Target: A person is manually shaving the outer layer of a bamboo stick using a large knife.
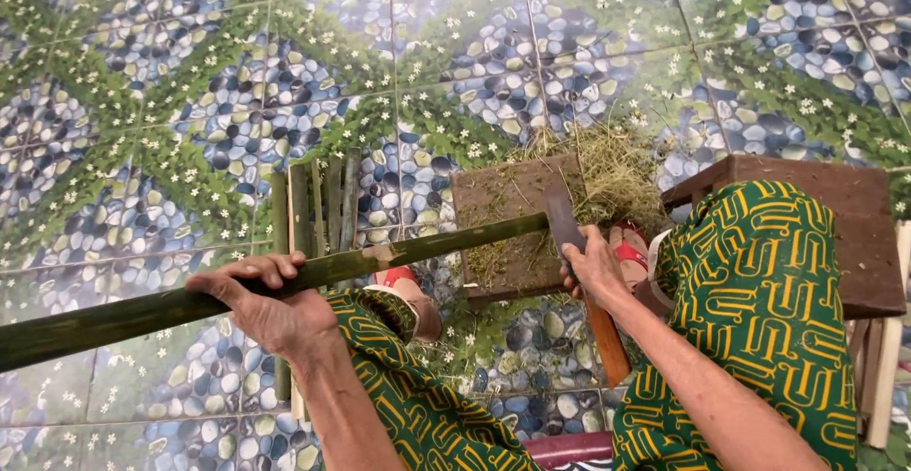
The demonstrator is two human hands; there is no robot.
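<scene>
Left hand: the left hand (270,305) grips a long green bamboo pole (142,314), fingers (249,270) curled over its top and wrapped closed around it.
Right hand: the right hand (596,267) is closed on the handle of a broad dark metal chopping blade (562,220); the orange-brown wooden handle (607,338) runs near, below the wrist.
Bamboo pole: smooth, round, dull green with pale patches; it runs from the near left edge up to the right, its far end resting on the block just beside the blade.
Block: a square brown wooden chopping block (503,229), rough and scarred, lies on the floor in the middle, strewn with fine shavings.
Shavings: a loose heap of dry yellow-green fibrous shavings (617,172) sits on the far right side of the block.
Split strips: several flat green bamboo strips (318,205) lie side by side on the floor, left of the block.
Stool: a low dark brown wooden stool (859,234) stands at the right.
Clothing: green cloth with yellow looped pattern (759,300) covers the knees.
Floor: glossy ceramic tiles (190,101) printed with blue-grey pebbles, green bands and small white flowers.
</scene>
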